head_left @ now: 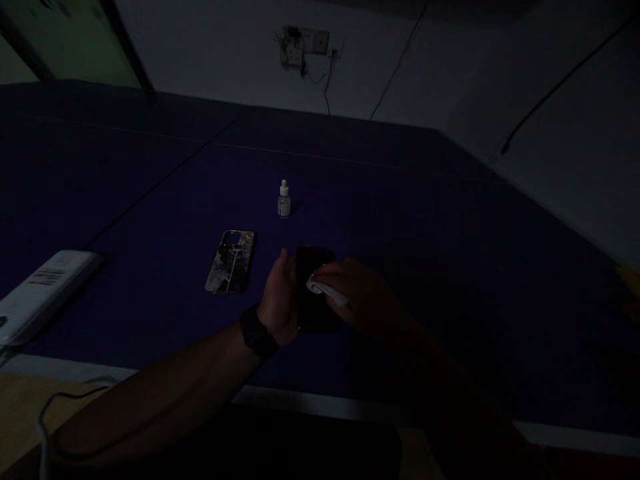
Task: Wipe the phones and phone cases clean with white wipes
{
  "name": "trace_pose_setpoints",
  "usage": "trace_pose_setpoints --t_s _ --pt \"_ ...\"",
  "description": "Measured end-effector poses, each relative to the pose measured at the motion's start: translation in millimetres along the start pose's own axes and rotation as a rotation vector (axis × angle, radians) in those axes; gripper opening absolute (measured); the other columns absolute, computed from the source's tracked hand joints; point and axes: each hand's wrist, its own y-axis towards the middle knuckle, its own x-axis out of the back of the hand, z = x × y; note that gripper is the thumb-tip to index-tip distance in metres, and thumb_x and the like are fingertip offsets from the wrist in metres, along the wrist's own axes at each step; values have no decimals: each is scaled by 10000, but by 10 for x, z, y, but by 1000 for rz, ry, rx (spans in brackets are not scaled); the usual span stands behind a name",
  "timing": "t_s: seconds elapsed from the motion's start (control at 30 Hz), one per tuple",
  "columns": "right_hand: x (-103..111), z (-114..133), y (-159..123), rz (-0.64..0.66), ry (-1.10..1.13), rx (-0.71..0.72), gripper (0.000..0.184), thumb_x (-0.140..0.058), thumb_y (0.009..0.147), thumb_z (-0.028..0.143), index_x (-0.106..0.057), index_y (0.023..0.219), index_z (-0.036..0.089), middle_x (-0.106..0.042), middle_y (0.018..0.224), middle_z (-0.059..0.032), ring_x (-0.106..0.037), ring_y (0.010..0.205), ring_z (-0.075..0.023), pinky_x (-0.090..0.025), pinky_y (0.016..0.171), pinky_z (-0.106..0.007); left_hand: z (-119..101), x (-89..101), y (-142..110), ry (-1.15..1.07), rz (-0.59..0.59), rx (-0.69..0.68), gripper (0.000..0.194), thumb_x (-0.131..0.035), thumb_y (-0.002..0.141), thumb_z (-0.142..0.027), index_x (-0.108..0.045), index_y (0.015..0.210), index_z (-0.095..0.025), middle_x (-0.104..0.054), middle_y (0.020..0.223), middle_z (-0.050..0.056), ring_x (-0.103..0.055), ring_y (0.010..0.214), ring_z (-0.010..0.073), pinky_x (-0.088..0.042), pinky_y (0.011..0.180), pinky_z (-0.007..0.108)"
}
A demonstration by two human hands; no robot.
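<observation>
In dim light, my left hand [281, 300] holds a dark smartphone [315, 317] along its left edge, thumb pointing up and a black watch on the wrist. My right hand [357, 287] pinches a folded white cloth [327, 291] against the phone's dark face. To the left of the phone lies a patterned phone case [231, 262] with a camera cutout at its top. Behind them stands a small dropper bottle [284, 202] with a white cap, upright on the blue-purple surface.
A white power strip or similar long box [47, 290] lies at the left, and a pale cable [45, 417] runs below it. Wall sockets [315, 43] with plugs and hanging cords are on the far wall.
</observation>
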Motion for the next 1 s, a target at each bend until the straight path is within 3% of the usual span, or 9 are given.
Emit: trace_pose_setpoints --t_s 0.2,0.4,0.53,0.67,0.83,1.0 --pt "57 57 15 103 77 87 297 -636 850 104 -719 1118 201 -771 1155 -73 -698 1003 -228 -537 888 -390 11 20 14 -6 20 8 500 -319 1057 -514 -666 1137 -162 -718 973 87 -693 886 225 -520 827 335" --pt "71 12 7 37 47 13 278 -580 878 89 -717 1104 176 -762 1132 -90 -694 1019 -228 -535 908 -395 7 4 -7 11 28 14 523 -317 1051 -537 -667 1154 -161 -721 997 100 -695 905 239 -521 847 357" --pt "-5 50 19 65 31 70 343 -627 851 96 -709 1172 186 -747 1196 -85 -674 1035 -227 -533 901 -382 -2 0 2 -3 8 3 512 -287 1064 -509 -659 1119 -161 -710 952 80 -689 888 221 -526 834 341" --pt "38 68 9 79 67 98 255 -648 877 138 -727 1110 203 -772 1133 -53 -677 984 -220 -530 874 -377 2 3 9 -17 -13 17 485 -319 1063 -493 -671 1129 -165 -701 910 59 -670 815 191 -516 797 312" --pt "104 15 -1 47 27 9 257 -612 856 115 -730 1070 196 -772 1101 -74 -702 991 -226 -523 898 -386 1 -5 -13 -5 6 0 486 -331 1059 -495 -680 1145 -168 -731 1031 91 -694 907 225 -518 843 336" --pt "63 40 1 63 14 6 327 -605 838 92 -711 1133 186 -746 1178 -103 -688 1034 -247 -533 918 -415 5 17 -5 -24 26 3 450 -379 1042 -493 -675 1135 -168 -725 988 91 -697 904 241 -523 853 358"
